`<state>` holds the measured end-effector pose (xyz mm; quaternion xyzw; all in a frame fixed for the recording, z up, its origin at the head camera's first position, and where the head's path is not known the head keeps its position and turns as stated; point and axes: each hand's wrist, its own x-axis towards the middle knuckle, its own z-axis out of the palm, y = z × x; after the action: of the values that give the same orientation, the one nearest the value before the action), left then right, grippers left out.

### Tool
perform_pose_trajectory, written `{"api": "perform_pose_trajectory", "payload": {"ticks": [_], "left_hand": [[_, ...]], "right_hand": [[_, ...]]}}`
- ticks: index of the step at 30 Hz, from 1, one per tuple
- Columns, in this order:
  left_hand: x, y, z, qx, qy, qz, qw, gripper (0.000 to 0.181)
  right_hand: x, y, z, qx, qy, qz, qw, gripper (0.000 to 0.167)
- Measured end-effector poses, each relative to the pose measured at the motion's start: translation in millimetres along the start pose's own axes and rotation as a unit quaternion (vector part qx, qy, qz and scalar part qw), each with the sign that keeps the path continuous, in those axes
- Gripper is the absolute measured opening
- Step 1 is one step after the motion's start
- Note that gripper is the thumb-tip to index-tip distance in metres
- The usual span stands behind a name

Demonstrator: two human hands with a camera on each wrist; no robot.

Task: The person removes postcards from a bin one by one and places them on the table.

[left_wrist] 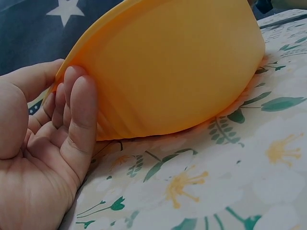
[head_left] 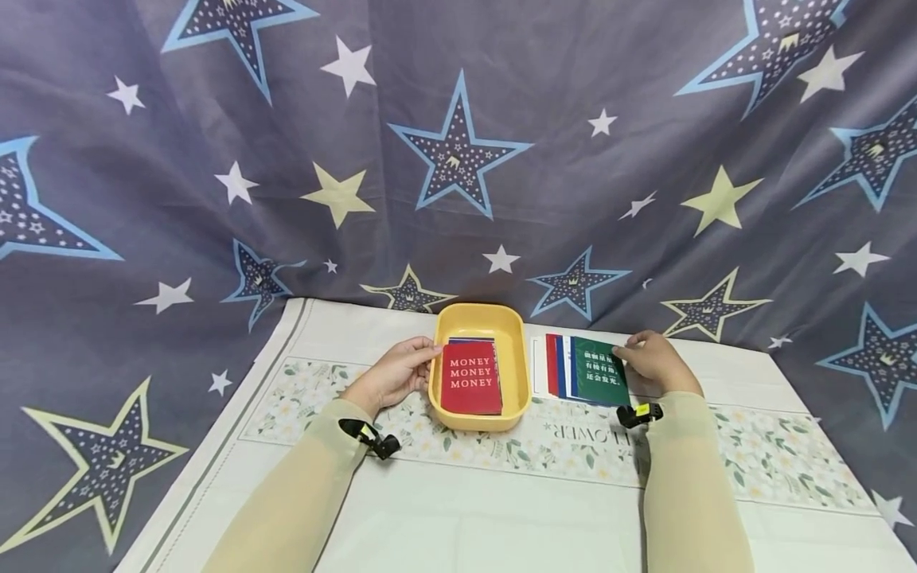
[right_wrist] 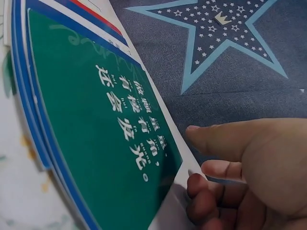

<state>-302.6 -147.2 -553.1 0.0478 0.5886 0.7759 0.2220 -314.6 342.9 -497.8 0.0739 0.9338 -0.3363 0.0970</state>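
Note:
My left hand (head_left: 397,372) grips the left rim of a yellow plastic basin (head_left: 517,358), thumb at the rim and fingers against the outer wall (left_wrist: 168,72). In the basin lies a red card (head_left: 470,378) printed "MONEY MONEY MONEY", on top of other cards, mostly hidden. To the right of the basin, cards lie in an overlapping row, with a green card (head_left: 602,378) bearing white Chinese characters uppermost. My right hand (head_left: 655,362) is at the green card's right edge. In the right wrist view, its thumb (right_wrist: 216,139) stands apart from the card and the other fingers are bent near its corner.
Red, blue and white card edges (head_left: 561,366) show beside the green card. A white tablecloth (head_left: 458,525) with a floral band covers the table. A dark star-patterned curtain (head_left: 544,207) hangs directly behind it. Black straps (head_left: 640,414) circle both wrists.

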Motion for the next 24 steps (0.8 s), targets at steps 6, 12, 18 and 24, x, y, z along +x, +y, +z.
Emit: {"api": "perform_pose_trajectory", "payload": {"ticks": [6,12,18,24], "left_hand": [[2.6,-1.1,-0.3,0.002,-0.002,-0.004,1.0000,0.020],[1.3,0.6,-0.7,-0.001,-0.003,0.004,1.0000,0.021],[-0.5,-1.9,-1.3,-0.004,-0.007,-0.003,1.0000,0.016],[-0.2,0.7,-1.4,0.000,-0.005,0.004,1.0000,0.020]], "right_hand": [[-3.7,-1.4,-2.1,0.006,-0.009,-0.002,0.9999,0.061],[0.0,-7.6,-3.2,0.014,-0.001,0.000,0.9999,0.057],[-3.5,-30.5,-0.1,-0.017,0.017,-0.057,0.9981,0.050],[-12.6,-69.6,-3.0,-0.019,-0.023,-0.115,0.9929,0.051]]}}
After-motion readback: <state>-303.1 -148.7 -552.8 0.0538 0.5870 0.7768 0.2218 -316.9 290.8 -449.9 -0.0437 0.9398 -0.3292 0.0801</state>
